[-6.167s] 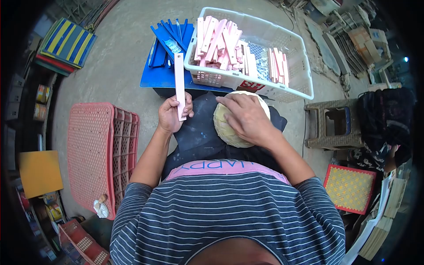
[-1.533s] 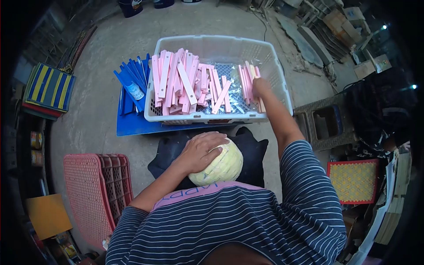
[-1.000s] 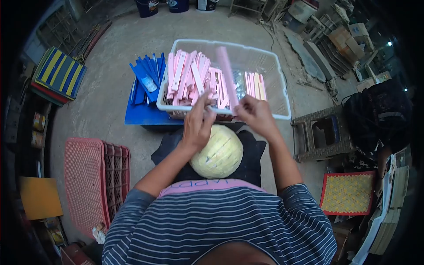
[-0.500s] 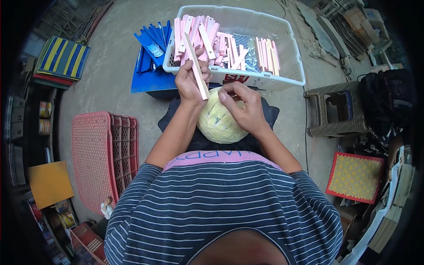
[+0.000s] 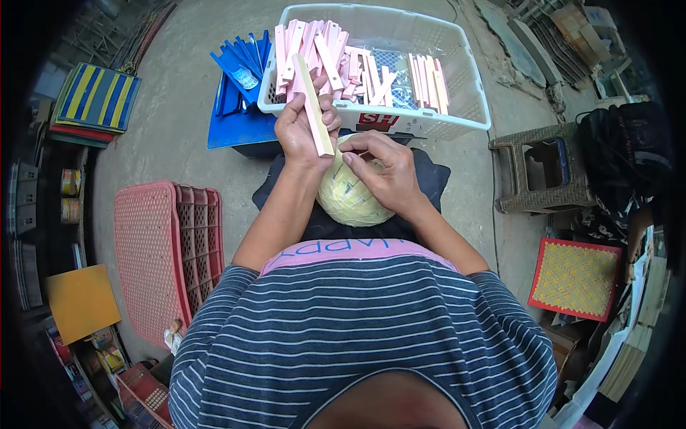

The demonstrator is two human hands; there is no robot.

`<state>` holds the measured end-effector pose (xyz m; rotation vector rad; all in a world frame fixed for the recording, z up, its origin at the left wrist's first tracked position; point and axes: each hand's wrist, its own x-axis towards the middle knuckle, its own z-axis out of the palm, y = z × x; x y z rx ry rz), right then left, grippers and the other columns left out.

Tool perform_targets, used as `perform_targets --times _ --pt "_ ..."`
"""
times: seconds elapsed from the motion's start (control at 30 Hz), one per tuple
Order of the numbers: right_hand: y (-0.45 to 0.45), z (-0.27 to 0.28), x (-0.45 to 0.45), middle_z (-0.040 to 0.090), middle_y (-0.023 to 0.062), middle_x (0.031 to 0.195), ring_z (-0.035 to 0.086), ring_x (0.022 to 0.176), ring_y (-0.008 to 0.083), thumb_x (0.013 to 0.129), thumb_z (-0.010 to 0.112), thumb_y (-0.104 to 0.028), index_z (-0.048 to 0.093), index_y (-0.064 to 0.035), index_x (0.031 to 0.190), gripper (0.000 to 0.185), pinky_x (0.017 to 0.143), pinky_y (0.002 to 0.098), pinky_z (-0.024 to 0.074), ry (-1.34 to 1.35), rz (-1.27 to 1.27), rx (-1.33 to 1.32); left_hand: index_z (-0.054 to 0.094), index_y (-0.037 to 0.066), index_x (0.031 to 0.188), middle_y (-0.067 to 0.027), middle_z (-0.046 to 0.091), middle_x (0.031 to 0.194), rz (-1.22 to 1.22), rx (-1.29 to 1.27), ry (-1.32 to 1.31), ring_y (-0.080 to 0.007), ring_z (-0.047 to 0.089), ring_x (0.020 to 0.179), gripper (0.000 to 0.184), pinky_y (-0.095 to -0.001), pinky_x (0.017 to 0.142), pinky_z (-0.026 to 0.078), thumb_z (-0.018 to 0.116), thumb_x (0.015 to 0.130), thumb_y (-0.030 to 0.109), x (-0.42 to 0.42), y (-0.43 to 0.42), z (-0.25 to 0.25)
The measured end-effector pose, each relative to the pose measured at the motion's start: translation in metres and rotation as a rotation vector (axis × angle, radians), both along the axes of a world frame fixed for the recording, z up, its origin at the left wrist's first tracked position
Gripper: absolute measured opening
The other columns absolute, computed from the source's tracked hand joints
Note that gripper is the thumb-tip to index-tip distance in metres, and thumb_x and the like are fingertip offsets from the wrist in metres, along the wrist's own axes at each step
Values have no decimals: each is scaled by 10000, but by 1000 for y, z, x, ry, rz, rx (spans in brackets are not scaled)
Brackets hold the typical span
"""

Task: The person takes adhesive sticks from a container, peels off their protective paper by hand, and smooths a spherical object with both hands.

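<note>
In my left hand (image 5: 304, 132) lies a pale wooden stick (image 5: 313, 111) with pink sides, tilted, its lower end near my wrist. My fingers curl round it. My right hand (image 5: 386, 168) has its thumb and forefinger pinched together beside the stick's lower end; whatever they hold, if anything, is too small to make out. Below that hand a pale yellow ball (image 5: 350, 193), wrapped in thin strips, rests on dark cloth over my lap. Part of the ball is hidden by my right hand.
Ahead stands a white plastic crate (image 5: 457, 118) with several pink sticks (image 5: 307, 43) inside. Blue strips (image 5: 239, 68) lie on a blue board (image 5: 236, 132) to its left. A red plastic crate (image 5: 146, 257) is at my left, a woven stool (image 5: 532, 171) at my right.
The stick has turned slightly in my left hand, showing more of its pink side. My right hand has shifted a little left, its fingertips closing in a pinch.
</note>
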<state>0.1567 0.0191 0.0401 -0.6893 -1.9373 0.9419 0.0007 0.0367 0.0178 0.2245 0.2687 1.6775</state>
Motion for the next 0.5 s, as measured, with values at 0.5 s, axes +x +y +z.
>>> perform_targets --times 0.5 --pt "3 -2 -3 640 121 779 633 655 241 764 672 -43 648 5 834 88 590 324 500 -39 -33 229 485 -55 1114 -82 482 756 67 -219 14 -153 433 552 351 -258 475 344 385 906 210 4 0 -3"
